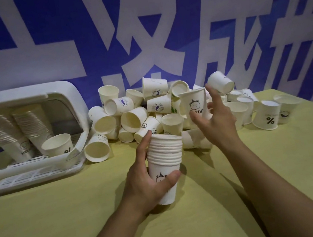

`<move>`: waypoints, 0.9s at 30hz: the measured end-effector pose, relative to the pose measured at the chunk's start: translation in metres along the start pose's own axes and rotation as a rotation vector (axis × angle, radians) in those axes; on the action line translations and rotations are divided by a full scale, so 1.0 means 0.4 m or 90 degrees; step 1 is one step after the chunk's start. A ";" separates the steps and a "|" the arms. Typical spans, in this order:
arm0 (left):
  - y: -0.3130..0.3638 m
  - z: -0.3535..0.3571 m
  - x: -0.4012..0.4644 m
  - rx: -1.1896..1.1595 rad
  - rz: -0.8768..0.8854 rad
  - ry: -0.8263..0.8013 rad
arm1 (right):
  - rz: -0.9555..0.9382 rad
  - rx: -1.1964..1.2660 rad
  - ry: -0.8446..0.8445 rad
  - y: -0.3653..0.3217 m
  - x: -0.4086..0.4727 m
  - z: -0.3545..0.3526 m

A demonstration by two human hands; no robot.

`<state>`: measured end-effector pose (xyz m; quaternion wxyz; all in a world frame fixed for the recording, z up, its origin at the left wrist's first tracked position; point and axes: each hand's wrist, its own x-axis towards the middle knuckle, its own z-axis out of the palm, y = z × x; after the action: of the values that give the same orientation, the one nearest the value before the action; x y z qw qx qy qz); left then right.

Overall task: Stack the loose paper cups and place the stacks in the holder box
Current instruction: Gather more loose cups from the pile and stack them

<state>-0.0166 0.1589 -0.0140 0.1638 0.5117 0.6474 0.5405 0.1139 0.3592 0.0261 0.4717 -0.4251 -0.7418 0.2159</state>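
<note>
Head view, and we're mid-stack: the left hand [151, 182] grips a nested stack of paper cups [165, 157] upright just above the yellow tabletop [46, 226], fingers and thumb curled round the bottom cup with its bear print. Just behind and above the stack, the right hand [211, 122] pinches a single bear cup [194, 103], mouth up, the forefinger lifted straight beside it. We judge this to be the feeding step: one more cup on its way into the stack.

What we need next, as we read it, is to bring that cup over the stack's open mouth, base first and square to the rim, and press it home; tilted, it would catch on the rolled lip.

Behind the stack lies the pile of loose cups [131, 118], tumbled on their sides and every which way, plenty left to gather. Right of the stack stand upside-down cups, one marked with a percent sign [268, 117]. Left of the stack sits the white holder box [72, 102], lid up, already holding two leaning stacks [19, 130] and a single cup [58, 144]. A fallen cup [96, 150] lies between stack and box, in the path for the later delivery.
</note>
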 end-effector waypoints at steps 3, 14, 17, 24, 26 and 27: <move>0.005 -0.004 -0.006 0.034 0.012 -0.019 | -0.036 0.193 -0.066 -0.066 -0.061 -0.013; -0.003 -0.035 -0.005 0.019 0.006 0.084 | -0.138 0.317 -0.258 -0.108 -0.153 0.045; -0.007 -0.045 -0.006 0.025 0.008 0.106 | -0.179 0.299 -0.246 -0.101 -0.141 0.044; 0.004 -0.042 -0.009 0.005 0.005 0.106 | -0.151 -0.323 -0.231 -0.018 -0.078 0.031; 0.002 -0.040 -0.010 0.001 -0.002 0.095 | -0.093 -0.452 -0.312 0.002 -0.067 0.029; 0.000 -0.039 -0.010 0.001 -0.004 0.090 | -0.083 -0.480 -0.321 0.010 -0.064 0.028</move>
<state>-0.0267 0.1471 -0.0097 0.1187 0.4705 0.6594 0.5742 0.1107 0.3409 0.0046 0.1019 -0.4536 -0.8853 -0.0026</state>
